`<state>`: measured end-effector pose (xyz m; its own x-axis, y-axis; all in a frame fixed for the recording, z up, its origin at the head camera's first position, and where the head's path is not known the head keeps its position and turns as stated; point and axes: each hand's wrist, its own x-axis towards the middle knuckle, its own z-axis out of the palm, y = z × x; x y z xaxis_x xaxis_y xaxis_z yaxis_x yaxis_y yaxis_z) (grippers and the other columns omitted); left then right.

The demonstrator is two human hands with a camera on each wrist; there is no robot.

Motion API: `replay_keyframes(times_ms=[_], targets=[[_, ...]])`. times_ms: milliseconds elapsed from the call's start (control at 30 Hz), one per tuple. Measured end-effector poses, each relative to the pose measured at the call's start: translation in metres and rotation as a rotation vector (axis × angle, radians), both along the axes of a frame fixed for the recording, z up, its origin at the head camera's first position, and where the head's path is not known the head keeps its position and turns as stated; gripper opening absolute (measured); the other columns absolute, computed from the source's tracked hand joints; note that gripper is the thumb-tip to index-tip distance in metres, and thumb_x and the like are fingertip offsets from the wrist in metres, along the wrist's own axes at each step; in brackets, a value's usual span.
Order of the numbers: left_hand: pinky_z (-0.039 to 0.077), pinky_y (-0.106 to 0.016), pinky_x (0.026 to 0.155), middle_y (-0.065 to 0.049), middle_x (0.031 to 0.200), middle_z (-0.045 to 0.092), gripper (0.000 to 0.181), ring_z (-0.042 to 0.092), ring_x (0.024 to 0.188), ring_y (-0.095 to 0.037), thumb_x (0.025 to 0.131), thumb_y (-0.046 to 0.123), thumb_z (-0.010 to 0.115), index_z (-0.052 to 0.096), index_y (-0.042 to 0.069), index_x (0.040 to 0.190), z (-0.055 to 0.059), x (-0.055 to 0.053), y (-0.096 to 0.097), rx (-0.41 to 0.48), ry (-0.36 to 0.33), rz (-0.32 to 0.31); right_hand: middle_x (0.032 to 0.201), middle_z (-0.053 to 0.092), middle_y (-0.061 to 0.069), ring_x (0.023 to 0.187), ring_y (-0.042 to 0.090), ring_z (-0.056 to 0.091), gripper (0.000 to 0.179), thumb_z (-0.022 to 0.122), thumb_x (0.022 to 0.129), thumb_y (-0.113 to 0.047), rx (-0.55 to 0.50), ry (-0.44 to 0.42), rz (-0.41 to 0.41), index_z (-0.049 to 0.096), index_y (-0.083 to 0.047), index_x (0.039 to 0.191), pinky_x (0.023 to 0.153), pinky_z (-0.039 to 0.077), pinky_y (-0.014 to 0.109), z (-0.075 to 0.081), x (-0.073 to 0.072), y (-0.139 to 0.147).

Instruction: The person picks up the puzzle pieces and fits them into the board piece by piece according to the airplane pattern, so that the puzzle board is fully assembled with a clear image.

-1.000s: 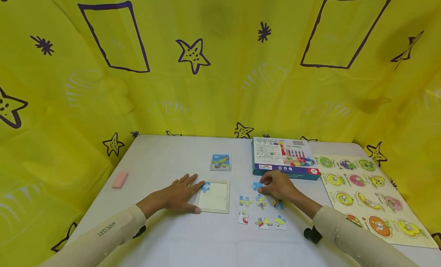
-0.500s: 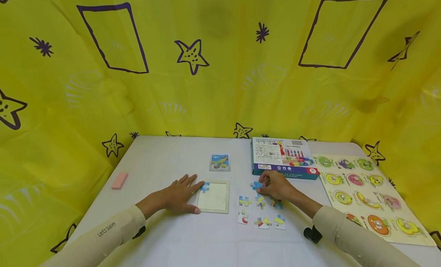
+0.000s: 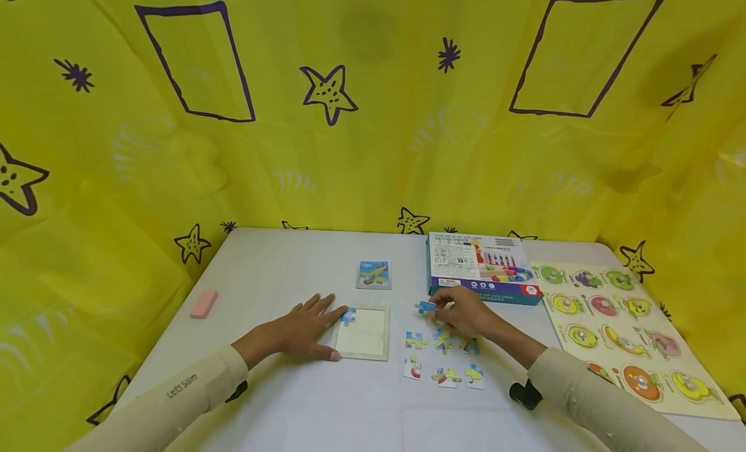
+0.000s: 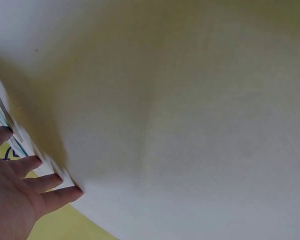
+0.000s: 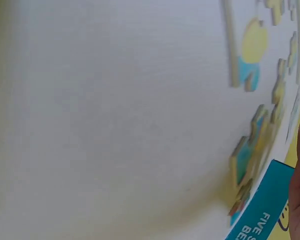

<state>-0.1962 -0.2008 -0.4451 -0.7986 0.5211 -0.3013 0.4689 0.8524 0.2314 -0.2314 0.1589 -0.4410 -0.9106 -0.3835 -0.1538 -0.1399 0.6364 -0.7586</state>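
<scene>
My right hand [image 3: 464, 311] pinches a blue jigsaw piece [image 3: 426, 307] between thumb and fingers, lifted a little over the table. Fingers spread, my left hand [image 3: 303, 329] lies at the left edge of a square puzzle frame [image 3: 377, 357], index finger and thumb touching it. In the frame's upper left corner sits one blue puzzle piece [image 3: 348, 316]; the rest of its bare board shows. Several loose puzzle pieces [image 3: 446, 377] lie in two rows below my right hand, some also visible in the right wrist view. The left wrist view shows my left fingers [image 4: 60, 196] stretched out.
Behind the frame lies a small airplane picture card [image 3: 373, 274]. A bead box [image 3: 484, 269] stands just behind my right hand. To the right is a fruit puzzle board [image 3: 632, 339]. A pink block [image 3: 203, 304] rests at the left. Yellow curtain [image 3: 373, 147] hangs behind the table.
My right hand has picked the blue puzzle piece up from the table and moved it slightly left, tilting it. The left hand has stayed at the frame.
</scene>
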Motion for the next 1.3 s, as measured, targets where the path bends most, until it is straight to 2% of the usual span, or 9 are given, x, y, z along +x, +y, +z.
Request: replay_keyframes(times_ms=[200,367,500,700,833,967,1100,1300], targets=[[0.025,-0.070,0.114,-0.016,0.167,0.018,0.095,0.016,0.152,-0.048,0.086,0.066,0.066,0.027,0.022,0.160,0.000,0.000,0.000,-0.003,-0.003,0.002,0.092,0.064,0.007,0.058,0.019,0.060,0.009,0.070,0.094,-0.011,-0.055,-0.049,0.025,0.071,-0.006,0.102,0.054,0.048,0.025,0.007,-0.002,-0.011],[0.025,-0.069,0.115,-0.016,0.168,0.017,0.095,0.015,0.152,-0.048,0.086,0.067,0.065,0.027,0.023,0.160,-0.001,-0.001,0.000,-0.007,-0.004,0.004,0.089,0.066,0.008,0.058,0.022,0.061,0.010,0.071,0.093,-0.013,-0.097,-0.047,0.069,0.070,-0.005,0.100,0.054,0.050,0.027,0.013,-0.003,-0.022],[0.025,-0.070,0.114,-0.016,0.168,0.017,0.095,0.016,0.152,-0.048,0.085,0.067,0.065,0.027,0.023,0.160,-0.002,-0.001,0.001,-0.003,-0.003,0.004,0.085,0.063,0.007,0.061,0.022,0.062,0.017,0.074,0.091,-0.011,-0.104,-0.026,0.113,0.069,-0.004,0.105,0.057,0.052,0.028,0.015,-0.003,-0.030],[0.026,-0.070,0.114,-0.017,0.167,0.018,0.095,0.017,0.151,-0.049,0.086,0.067,0.065,0.028,0.022,0.160,-0.002,-0.001,0.000,0.003,0.005,0.001,0.078,0.060,0.006,0.062,0.026,0.064,0.030,0.076,0.088,-0.008,-0.133,-0.023,0.173,0.063,-0.004,0.114,0.055,0.049,0.029,0.012,-0.006,-0.042],[0.026,-0.070,0.114,-0.017,0.167,0.018,0.094,0.017,0.151,-0.048,0.086,0.067,0.065,0.028,0.022,0.160,-0.002,-0.001,-0.001,0.002,0.005,0.002,0.076,0.061,0.005,0.060,0.025,0.064,0.028,0.076,0.088,-0.009,-0.144,-0.014,0.193,0.063,-0.006,0.113,0.054,0.047,0.030,0.010,-0.007,-0.050],[0.026,-0.070,0.114,-0.016,0.167,0.018,0.095,0.016,0.152,-0.048,0.085,0.068,0.064,0.028,0.022,0.160,-0.001,-0.001,-0.001,-0.004,-0.002,0.002,0.078,0.063,0.004,0.059,0.022,0.064,0.028,0.075,0.089,-0.010,-0.120,0.025,0.197,0.067,-0.006,0.115,0.057,0.051,0.030,0.008,-0.007,-0.059],[0.026,-0.070,0.114,-0.016,0.167,0.018,0.095,0.016,0.152,-0.048,0.085,0.068,0.064,0.028,0.023,0.160,-0.001,-0.001,0.000,-0.010,-0.007,0.005,0.078,0.063,0.005,0.060,0.022,0.064,0.029,0.074,0.090,-0.011,-0.116,0.028,0.209,0.066,-0.007,0.117,0.060,0.052,0.030,0.007,-0.008,-0.068],[0.026,-0.070,0.114,-0.016,0.168,0.017,0.095,0.016,0.152,-0.048,0.085,0.070,0.063,0.027,0.024,0.160,-0.002,-0.003,-0.001,-0.019,-0.012,0.008,0.080,0.063,0.005,0.059,0.019,0.063,0.028,0.073,0.090,-0.011,-0.134,0.043,0.240,0.069,-0.004,0.118,0.059,0.053,0.028,0.006,-0.009,-0.079]])
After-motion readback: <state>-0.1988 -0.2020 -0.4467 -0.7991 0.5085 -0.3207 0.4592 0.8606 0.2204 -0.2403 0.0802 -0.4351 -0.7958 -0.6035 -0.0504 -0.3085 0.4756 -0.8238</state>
